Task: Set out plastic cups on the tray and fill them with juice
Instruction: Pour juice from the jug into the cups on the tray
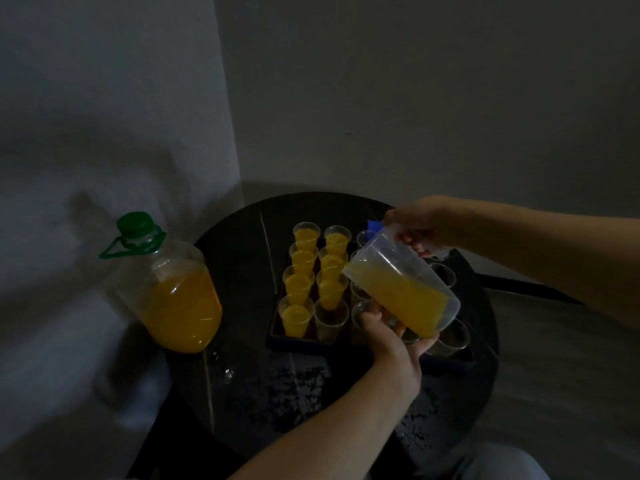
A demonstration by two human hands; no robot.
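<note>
Juice fills the lower part of a big clear bottle [173, 289] with a green cap, standing at the left edge of a round dark table [242, 393]. Just to its right a dark tray [277, 342] holds rows of clear plastic cups. The two left columns are mostly full of orange juice: the near-left cup [295, 318] is full, while the near cup [331, 320] beside it is empty. Cups further right, such as one at the tray's right side [445, 273], look empty and are partly hidden. Above those, a clear plastic jug [401, 289], about half full of juice, is tilted with its lip toward the left columns, over the second column of cups. The left hand [394, 336] comes up from below, fingers curled under the jug's base, bracing it. The right hand [420, 225] reaches in from the right, fingers closed around the jug's handle at the top.
</note>
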